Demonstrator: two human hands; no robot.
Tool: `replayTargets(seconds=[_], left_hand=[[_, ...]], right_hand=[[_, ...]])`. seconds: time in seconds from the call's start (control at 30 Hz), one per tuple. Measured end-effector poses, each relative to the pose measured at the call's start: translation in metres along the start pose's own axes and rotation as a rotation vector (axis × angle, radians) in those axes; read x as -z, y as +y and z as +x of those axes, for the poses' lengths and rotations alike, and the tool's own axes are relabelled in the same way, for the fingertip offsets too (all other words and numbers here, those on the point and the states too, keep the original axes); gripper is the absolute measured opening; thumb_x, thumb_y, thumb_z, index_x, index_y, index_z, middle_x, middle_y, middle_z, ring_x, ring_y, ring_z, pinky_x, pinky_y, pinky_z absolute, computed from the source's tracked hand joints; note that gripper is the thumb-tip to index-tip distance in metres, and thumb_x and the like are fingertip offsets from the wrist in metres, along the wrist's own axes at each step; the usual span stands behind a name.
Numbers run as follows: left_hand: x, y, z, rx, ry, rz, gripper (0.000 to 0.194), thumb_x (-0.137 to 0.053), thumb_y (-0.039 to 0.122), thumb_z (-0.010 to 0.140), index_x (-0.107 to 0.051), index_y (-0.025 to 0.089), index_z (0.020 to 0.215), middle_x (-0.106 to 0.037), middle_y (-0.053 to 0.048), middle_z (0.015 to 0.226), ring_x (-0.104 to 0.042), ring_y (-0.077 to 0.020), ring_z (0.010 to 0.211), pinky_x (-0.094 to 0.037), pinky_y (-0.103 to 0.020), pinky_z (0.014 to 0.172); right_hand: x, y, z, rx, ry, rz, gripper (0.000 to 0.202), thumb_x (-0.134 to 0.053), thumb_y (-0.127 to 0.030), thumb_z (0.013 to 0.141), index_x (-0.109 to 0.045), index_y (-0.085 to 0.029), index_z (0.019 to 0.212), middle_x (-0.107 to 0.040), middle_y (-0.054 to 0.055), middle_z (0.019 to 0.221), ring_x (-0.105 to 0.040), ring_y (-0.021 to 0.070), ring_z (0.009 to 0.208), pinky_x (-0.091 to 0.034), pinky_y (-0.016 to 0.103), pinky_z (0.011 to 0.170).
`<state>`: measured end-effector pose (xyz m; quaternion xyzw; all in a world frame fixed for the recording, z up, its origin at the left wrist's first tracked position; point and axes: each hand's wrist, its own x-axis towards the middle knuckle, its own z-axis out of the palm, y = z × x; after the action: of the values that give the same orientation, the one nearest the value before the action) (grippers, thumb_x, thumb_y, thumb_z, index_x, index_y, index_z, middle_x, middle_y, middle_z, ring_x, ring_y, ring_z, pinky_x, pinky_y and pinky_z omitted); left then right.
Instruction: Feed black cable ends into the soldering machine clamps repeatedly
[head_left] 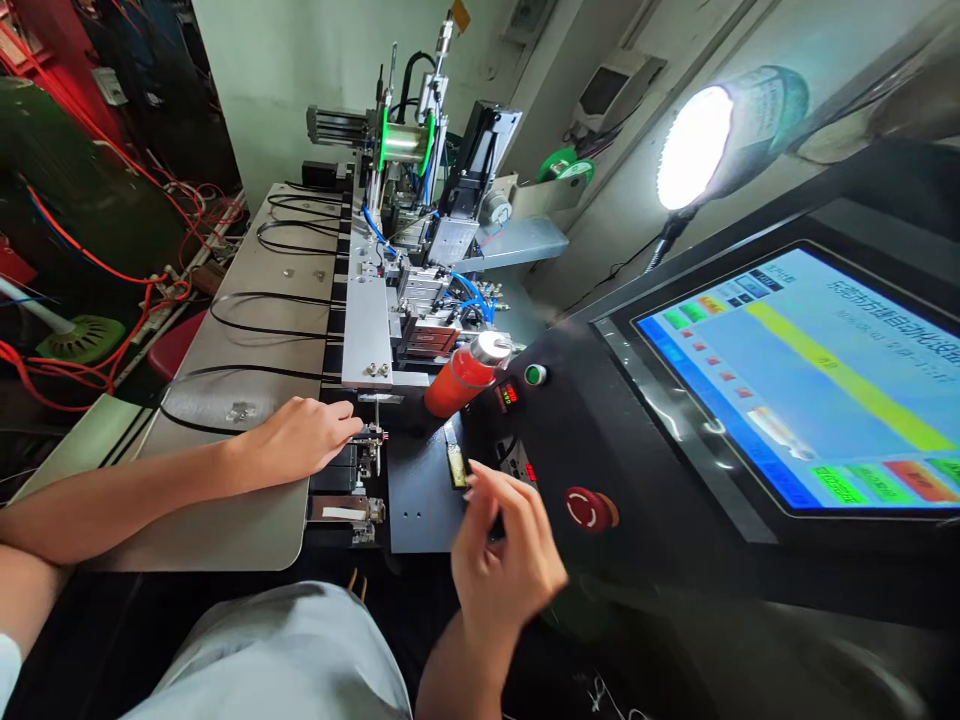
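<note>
Left hand: I see the left hand (309,438) reaching in over the pale metal table (247,400), its fingers drawn narrow at the small metal fixture (369,452). The fingertips look to be touching it; I cannot tell whether they grip anything.
Right hand: From my view the right hand (514,555) is raised in front of the control panel (637,460), fingers curled, thumb and forefinger close together. I cannot tell if something small sits between them.
Metal fixture: It sits by the table's right edge, just left of the grey plate (425,525).
Yellow-faced strip: The narrow yellow-faced strip (457,466) lies near the right fingertips, beside the control panel.
Bottle: A red bottle (454,383) with a silver cap stands beyond the strip, between the machine (427,290) and the panel.
Machine: Farther off, it carries blue tubing and a green-rimmed spool (405,143) of pale wire.
Panel: I make out a red stop button (587,509), a green button (535,375) and, farther right, a lit touchscreen (810,380); its text is too unclear for me to read.
Light: A bright lamp (697,145) shines above the screen.
Cables: Black cables (277,297) loop across the table.
</note>
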<state>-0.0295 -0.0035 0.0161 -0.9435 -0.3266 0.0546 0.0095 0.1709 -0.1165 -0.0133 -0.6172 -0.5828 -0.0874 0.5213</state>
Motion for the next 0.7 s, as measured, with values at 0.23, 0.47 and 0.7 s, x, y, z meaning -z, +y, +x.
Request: replayTargets(seconds=[0.23,0.47,0.7], left_hand=[[0.0,0.001,0.0,0.004,-0.02,0.005,0.015,-0.046,0.018,0.096,-0.059,0.017,0.088,-0.06,-0.003,0.087,-0.058,-0.0141,0.061,-0.032,-0.026,0.05],[0.006,0.003,-0.001,0.022,-0.009,0.009,0.016,-0.045,0.017,0.095,-0.059,0.017,0.087,-0.06,-0.002,0.084,-0.059,-0.0154,0.059,-0.028,-0.028,0.048],[0.001,0.007,0.001,0.014,0.018,-0.015,0.013,-0.05,0.014,0.093,-0.062,0.015,0.088,-0.062,-0.004,0.083,-0.06,-0.0148,0.061,-0.036,-0.027,0.049]], right_hand=[[0.026,-0.02,-0.017,-0.09,0.178,0.166,0.032,-0.059,-0.003,0.085,-0.069,-0.025,0.104,-0.068,0.002,0.073,-0.062,0.0144,0.055,-0.048,0.026,0.043],[0.022,-0.015,-0.021,-0.022,0.003,0.162,0.04,-0.057,0.0,0.084,-0.066,-0.027,0.112,-0.067,-0.001,0.071,-0.063,0.0128,0.057,-0.051,0.025,0.05],[0.033,-0.017,-0.023,-0.011,-0.032,0.093,0.038,-0.057,-0.004,0.086,-0.067,-0.031,0.111,-0.067,-0.003,0.065,-0.061,0.013,0.049,-0.049,0.026,0.047]])
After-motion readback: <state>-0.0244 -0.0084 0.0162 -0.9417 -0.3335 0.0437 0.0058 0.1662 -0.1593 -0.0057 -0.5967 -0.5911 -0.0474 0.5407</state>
